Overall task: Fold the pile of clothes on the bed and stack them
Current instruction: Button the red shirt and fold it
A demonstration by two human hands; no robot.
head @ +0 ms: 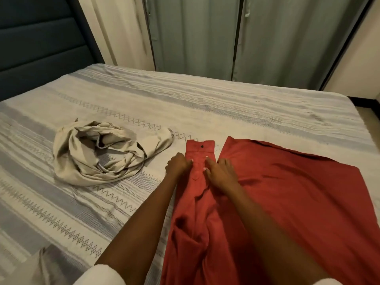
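Between the two hands lay the buttoned cuff end of the red garment (267,192), spread on the bed (144,99); the left hand (178,164) curled against its edge, the right hand (221,174) pressed fingers down; the beige garment (102,153) sat crumpled left of both; loose folds nearer the arms could bunch if smoothed unevenly.

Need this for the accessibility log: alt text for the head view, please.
Both hands work on a red garment spread on a striped bed cover: the left hand and right hand flank its narrow buttoned strip, fingers on the cloth. A crumpled beige garment lies unfolded to the left, apart from the red one.
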